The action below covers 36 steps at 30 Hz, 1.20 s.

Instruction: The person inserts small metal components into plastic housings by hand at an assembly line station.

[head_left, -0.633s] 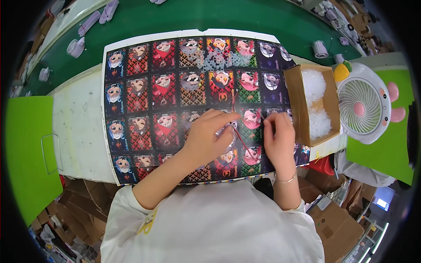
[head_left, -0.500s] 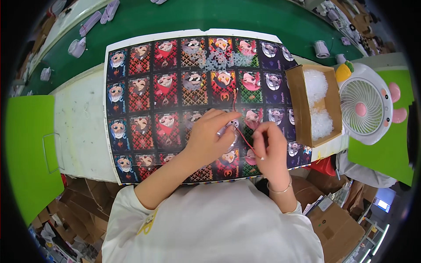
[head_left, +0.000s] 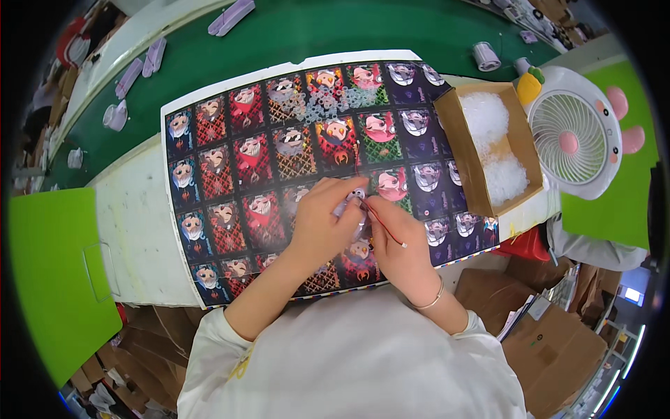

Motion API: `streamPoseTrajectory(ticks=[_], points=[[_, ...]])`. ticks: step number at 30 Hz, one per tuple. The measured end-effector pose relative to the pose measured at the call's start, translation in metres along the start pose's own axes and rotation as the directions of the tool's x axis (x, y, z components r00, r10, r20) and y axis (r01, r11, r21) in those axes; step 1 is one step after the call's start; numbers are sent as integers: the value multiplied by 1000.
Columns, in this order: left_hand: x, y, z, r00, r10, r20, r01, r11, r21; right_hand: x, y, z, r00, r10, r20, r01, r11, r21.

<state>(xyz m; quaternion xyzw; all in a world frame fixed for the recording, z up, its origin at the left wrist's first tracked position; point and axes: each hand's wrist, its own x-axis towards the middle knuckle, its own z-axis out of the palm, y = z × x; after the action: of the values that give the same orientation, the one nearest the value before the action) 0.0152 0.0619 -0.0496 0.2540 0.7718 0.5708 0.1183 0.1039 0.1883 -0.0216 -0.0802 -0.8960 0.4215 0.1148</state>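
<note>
Over the printed sheet, my left hand is closed around a small pale lilac plastic part, partly hidden by its fingers. A thin red wire runs from the part across the fingers of my right hand and ends in a small white connector. Another red lead rises from the part's far side. My right thumb and fingers are pinched together against the part; whatever sits between their tips is hidden. Beyond the hands, small clear rings lie in a loose pile on the sheet.
To the right stands an open cardboard box holding two heaps of small clear-white pieces. Beside it is a white fan with pink ears. A green belt at the back carries scattered lilac parts. A green panel is at left.
My right hand has moved left and inward, from beside the part to touching it, its fingers now pinched there. The view has turned slightly. My left hand keeps its hold.
</note>
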Motion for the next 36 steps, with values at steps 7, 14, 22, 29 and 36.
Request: streamPoseTrajectory(ticks=[7,14,22,29,36], points=[[0,0,4,999,-39,-34,39,999,-2,-4,7,19,984,80,-156,-68,995,78],[0,1,4,998,-53,-41,55,998,44,14,13,1,995,-50,-91,54,997,49],[-1,1,3,999,-32,-44,35,997,69,85,-10,-51,840,-182,512,362,890,-278],[0,-1,1,1000,-17,-16,18,999,39,118,-31,-54,673,-227,704,571,765,-299],[5,6,-5,998,-7,65,6,1000,20,148,-24,-67,550,-72,832,539,791,-288]])
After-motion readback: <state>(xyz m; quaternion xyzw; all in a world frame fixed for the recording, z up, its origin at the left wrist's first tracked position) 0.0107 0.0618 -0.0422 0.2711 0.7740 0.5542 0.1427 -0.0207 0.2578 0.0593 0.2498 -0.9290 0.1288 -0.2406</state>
